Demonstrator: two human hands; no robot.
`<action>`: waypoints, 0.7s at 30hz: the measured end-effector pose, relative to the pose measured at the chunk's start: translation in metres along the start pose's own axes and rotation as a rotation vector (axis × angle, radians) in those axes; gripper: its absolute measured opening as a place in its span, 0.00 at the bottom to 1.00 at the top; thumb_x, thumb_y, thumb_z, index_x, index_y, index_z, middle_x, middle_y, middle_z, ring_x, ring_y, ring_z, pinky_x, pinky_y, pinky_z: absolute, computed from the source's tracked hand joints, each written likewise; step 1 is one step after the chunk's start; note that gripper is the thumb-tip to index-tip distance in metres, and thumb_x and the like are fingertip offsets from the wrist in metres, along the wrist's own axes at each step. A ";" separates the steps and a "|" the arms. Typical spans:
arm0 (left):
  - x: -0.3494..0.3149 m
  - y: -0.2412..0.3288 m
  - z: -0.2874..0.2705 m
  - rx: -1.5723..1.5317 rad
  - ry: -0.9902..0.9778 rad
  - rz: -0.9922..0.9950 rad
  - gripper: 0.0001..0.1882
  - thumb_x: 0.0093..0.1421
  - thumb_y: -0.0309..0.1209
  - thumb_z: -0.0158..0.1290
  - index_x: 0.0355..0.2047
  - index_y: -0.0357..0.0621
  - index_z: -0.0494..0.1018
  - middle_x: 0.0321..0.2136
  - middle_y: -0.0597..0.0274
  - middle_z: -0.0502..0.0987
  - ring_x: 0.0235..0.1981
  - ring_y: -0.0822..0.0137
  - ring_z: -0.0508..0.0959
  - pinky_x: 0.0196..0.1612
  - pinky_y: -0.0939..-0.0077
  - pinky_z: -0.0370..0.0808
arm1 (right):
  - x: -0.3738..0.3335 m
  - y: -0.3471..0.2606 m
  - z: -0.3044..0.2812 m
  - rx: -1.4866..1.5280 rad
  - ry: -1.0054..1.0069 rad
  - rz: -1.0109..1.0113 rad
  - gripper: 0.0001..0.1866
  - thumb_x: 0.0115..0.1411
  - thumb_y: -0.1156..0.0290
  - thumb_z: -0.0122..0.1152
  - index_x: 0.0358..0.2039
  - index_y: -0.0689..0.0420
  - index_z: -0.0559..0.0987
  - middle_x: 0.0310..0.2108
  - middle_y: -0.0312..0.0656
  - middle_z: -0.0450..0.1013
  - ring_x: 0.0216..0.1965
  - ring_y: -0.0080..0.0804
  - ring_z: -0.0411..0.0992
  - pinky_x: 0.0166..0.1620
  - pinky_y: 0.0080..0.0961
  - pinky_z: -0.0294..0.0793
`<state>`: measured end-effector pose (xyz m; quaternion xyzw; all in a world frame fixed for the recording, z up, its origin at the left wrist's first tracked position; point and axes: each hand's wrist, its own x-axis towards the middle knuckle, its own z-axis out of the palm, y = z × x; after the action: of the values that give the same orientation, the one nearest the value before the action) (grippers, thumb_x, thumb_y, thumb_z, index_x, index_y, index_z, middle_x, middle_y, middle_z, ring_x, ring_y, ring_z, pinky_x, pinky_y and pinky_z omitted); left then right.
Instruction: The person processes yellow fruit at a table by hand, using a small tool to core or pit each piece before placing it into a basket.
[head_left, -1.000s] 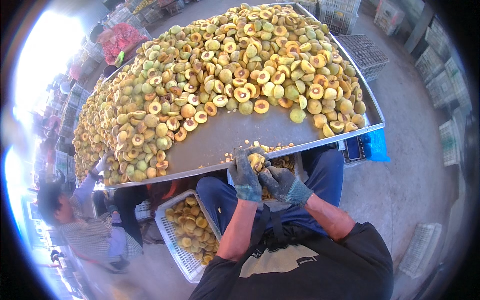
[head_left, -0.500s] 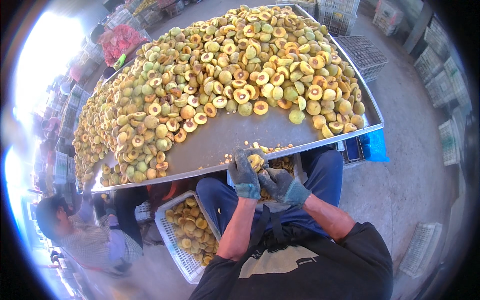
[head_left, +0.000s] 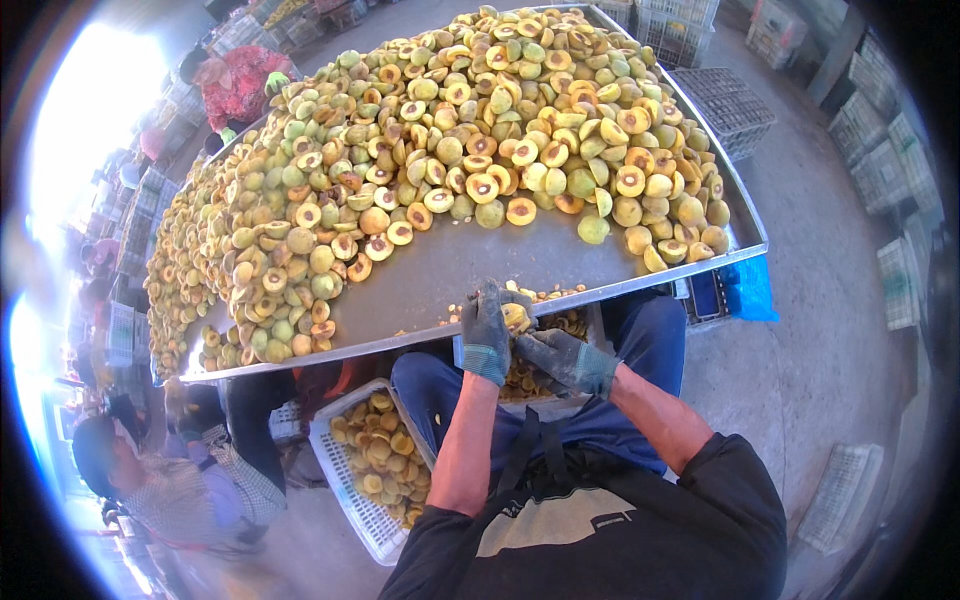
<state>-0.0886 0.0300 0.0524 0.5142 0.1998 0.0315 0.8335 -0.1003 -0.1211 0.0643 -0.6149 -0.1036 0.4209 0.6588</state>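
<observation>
My left hand (head_left: 486,326), in a dark grey glove with a teal cuff, is closed around a yellow peach half (head_left: 517,318) at the table's near edge. Just below and to the right, my right hand (head_left: 562,358) wears a matching glove. Its fingers are curled by the fruit, and whatever they hold is hidden. Beyond both hands, a large heap of halved peaches (head_left: 440,150) covers much of the metal table (head_left: 450,265). Small pit or kernel bits (head_left: 556,294) lie along its rim. Under my hands, between my knees, a crate holds more peach halves (head_left: 525,380).
A white plastic crate (head_left: 375,535) of peach halves stands by my left leg. One co-worker (head_left: 190,485) sits at the left, another (head_left: 240,90) at the far left side. A blue bag (head_left: 750,290) hangs at right; stacked crates (head_left: 725,105) stand behind.
Both my hands have shifted slightly, the left one up and the right one a little down, still by the peach half. Both co-workers' arms have moved.
</observation>
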 end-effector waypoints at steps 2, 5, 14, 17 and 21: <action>0.000 0.001 -0.004 -0.005 -0.119 0.029 0.28 0.71 0.44 0.41 0.24 0.32 0.77 0.21 0.53 0.79 0.19 0.66 0.78 0.24 0.76 0.78 | -0.005 -0.005 -0.002 0.261 -0.070 0.172 0.21 0.70 0.51 0.50 0.31 0.56 0.77 0.19 0.31 0.67 0.21 0.21 0.64 0.23 0.22 0.65; 0.003 -0.001 -0.011 -0.006 -0.300 0.029 0.35 0.70 0.52 0.37 0.23 0.31 0.78 0.21 0.52 0.79 0.20 0.65 0.79 0.27 0.75 0.78 | -0.012 -0.003 -0.010 0.437 -0.197 0.230 0.20 0.68 0.48 0.53 0.28 0.50 0.75 0.16 0.27 0.60 0.16 0.15 0.57 0.17 0.15 0.55; 0.007 -0.008 -0.015 0.113 -0.454 0.159 0.44 0.68 0.62 0.28 0.23 0.33 0.79 0.21 0.53 0.80 0.23 0.62 0.79 0.33 0.72 0.77 | -0.009 0.004 -0.009 0.414 -0.138 0.207 0.19 0.67 0.51 0.57 0.26 0.52 0.73 0.16 0.27 0.61 0.14 0.15 0.56 0.16 0.15 0.51; 0.008 -0.016 -0.021 0.063 -0.495 0.257 0.42 0.71 0.56 0.26 0.23 0.35 0.78 0.22 0.55 0.80 0.25 0.64 0.79 0.38 0.72 0.78 | -0.005 0.016 -0.015 0.491 -0.247 0.197 0.19 0.67 0.51 0.55 0.27 0.52 0.73 0.16 0.27 0.59 0.15 0.15 0.56 0.16 0.16 0.52; 0.005 -0.023 -0.009 -0.035 -0.367 0.253 0.45 0.69 0.61 0.26 0.19 0.34 0.77 0.20 0.51 0.78 0.24 0.60 0.78 0.37 0.70 0.77 | 0.003 0.031 -0.022 0.570 -0.344 0.182 0.21 0.69 0.49 0.52 0.27 0.52 0.72 0.14 0.26 0.57 0.12 0.14 0.53 0.13 0.15 0.52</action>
<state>-0.0906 0.0276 0.0271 0.5176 -0.0219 0.0455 0.8541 -0.0976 -0.1387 0.0307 -0.3331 -0.0359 0.5875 0.7366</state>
